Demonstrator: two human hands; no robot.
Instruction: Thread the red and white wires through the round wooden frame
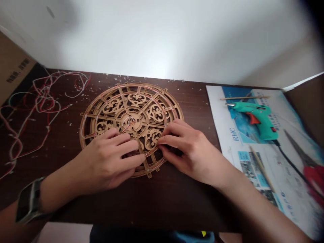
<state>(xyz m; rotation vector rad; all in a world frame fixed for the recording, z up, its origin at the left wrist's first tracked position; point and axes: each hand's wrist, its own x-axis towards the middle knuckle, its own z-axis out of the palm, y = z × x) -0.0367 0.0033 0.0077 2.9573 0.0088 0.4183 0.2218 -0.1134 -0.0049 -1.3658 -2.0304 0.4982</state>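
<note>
**Fretwork disc** [136, 99], thin laser-cut wood, lying flat on the worktop [177, 206], directly beneath both grips. It is judged light and stiff but fragile: the slender scrollwork and projecting tabs may snap if twisted. Hold is best taken at the outer ring or the broader spokes. Fine wire [130, 123] is run around the ring and across the hub.

**Grips.** Left hand [108, 162]: spread, fingers [126, 150] laid across the disc's lower left. Right hand [187, 148]: fingers curled and drawn together at the lower right; whether wire is pinched cannot be told.

**Left of grips.** Tangled red-and-white wires [43, 98]; white flecks [106, 76].

**Right of grips.** Printed sheet [220, 111], carrying a green glue gun [255, 121], wooden stick [244, 98] and red-handled scissors [314, 179].
</note>
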